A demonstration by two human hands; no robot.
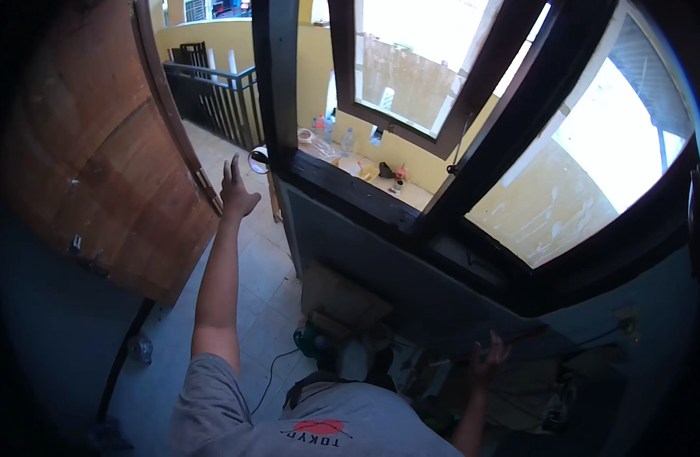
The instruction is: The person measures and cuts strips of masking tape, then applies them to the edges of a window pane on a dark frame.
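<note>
Your left hand is stretched far out, fingers spread and holding nothing, just short of the wooden door on the left and the dark window frame on its right. Your right hand sits low and near, its grip closed on a dark stick-like tool — I can't tell what kind. Leaning this far could tip you off balance. A cable trails across the floor below — a snag underfoot.

door left of window frame, railing behind.
</note>
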